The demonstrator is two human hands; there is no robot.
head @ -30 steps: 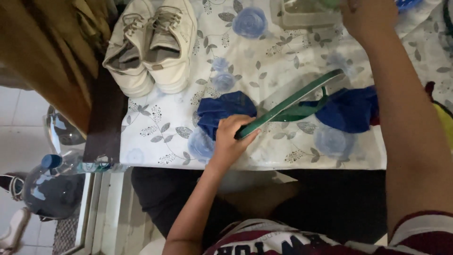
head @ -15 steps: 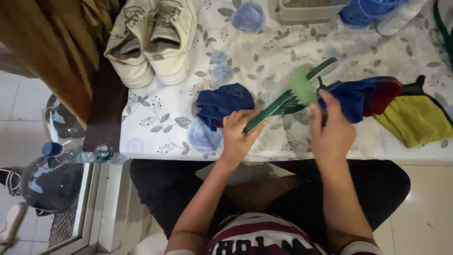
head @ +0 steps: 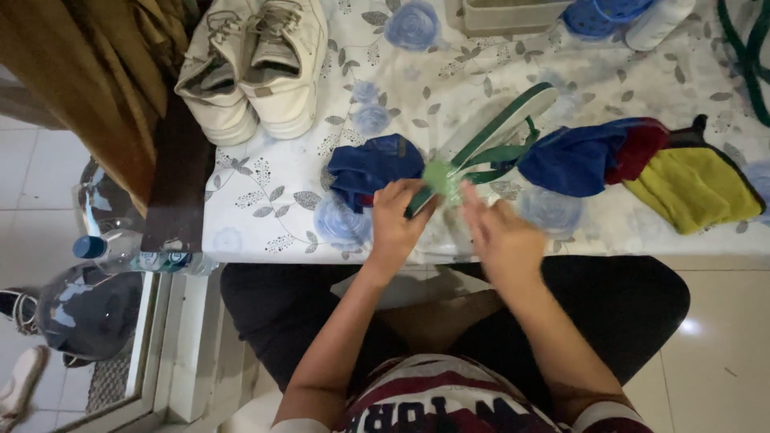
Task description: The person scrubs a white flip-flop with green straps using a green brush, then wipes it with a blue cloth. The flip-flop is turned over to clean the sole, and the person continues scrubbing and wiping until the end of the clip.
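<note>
- Left hand: fingers curled around the near end of the green-and-white flip-flop, holding it tilted on edge above the tabletop.
- Right hand: blurred; fingers pinch a small light-green pad against the flip-flop's near end.
- Dark blue cloth: just left of the flip-flop.
- Blue-and-red cloth and yellow cloth: to the right.
- White sneakers: at the far left corner.

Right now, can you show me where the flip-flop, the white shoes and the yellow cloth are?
Flip-flop (head: 501, 128): head view, on the white top of its sole.
White shoes (head: 277, 72): head view, on the right shoe's upper, near the laces.
Yellow cloth (head: 694, 188): head view, on the middle of the folded yellow part.
</note>
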